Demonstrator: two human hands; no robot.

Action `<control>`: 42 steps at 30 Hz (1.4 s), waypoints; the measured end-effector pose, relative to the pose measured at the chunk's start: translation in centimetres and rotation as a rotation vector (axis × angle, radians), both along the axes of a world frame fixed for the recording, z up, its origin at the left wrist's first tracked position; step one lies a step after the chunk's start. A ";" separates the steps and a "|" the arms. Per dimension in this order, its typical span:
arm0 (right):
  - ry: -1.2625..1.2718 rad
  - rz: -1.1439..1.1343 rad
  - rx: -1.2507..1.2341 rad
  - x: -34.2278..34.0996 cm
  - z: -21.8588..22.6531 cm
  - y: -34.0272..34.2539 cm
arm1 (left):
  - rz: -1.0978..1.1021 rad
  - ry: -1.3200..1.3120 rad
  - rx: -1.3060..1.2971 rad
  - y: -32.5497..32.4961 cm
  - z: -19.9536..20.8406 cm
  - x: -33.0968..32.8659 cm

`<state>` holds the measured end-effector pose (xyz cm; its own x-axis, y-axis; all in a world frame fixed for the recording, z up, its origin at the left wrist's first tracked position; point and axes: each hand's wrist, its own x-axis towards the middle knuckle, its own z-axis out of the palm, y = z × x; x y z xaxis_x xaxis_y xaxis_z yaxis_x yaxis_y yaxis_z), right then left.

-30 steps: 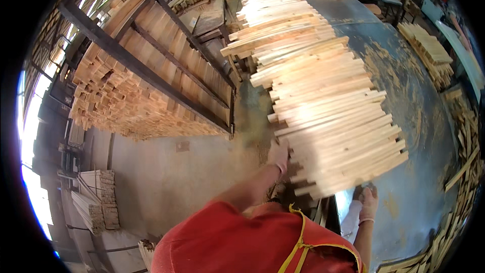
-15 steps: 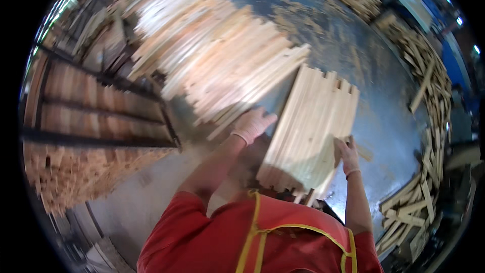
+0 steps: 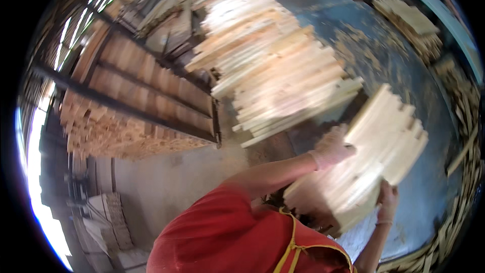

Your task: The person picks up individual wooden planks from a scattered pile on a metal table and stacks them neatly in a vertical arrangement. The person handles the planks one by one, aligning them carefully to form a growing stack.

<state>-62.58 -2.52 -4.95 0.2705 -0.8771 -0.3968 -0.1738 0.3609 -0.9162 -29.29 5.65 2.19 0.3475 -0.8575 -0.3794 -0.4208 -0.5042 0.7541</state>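
A batch of pale wooden strips [image 3: 379, 146], laid side by side with uneven ends, is between my two hands. My left hand [image 3: 332, 149], in a pale glove, is closed on its left edge with the thumb over the top face. At the lower right edge, my right hand [image 3: 388, 199] grips it, the fingers partly hidden by the wood. To the left, a larger spread of loose wooden strips [image 3: 283, 65] lies in a slanting row, its nearest strip a little apart from my left hand.
Sawdust and shavings lie on the blue-grey metal table [image 3: 348, 17]. A dark metal rack [image 3: 151, 101] holds stacked timber on the left. Offcuts [image 3: 462, 106] are heaped along the right, and a stack of boards [image 3: 406, 17] stands at the far right.
My left hand has moved right, from beside the batch onto its left edge. My view has swung left, so everything sits further right. The right hand keeps to the batch's right edge.
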 end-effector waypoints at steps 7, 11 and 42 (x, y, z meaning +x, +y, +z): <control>0.061 -0.193 -0.777 0.1 20.5 -1.5 | 0.058 -0.080 -0.841 -3.5 12.4 -0.4; 0.218 -0.191 -0.900 1.7 21.5 1.0 | -0.223 0.093 -0.738 -1.6 12.1 3.5; 0.128 0.169 -0.094 8.1 1.1 16.4 | -0.838 -0.733 -0.347 15.1 -5.0 -4.2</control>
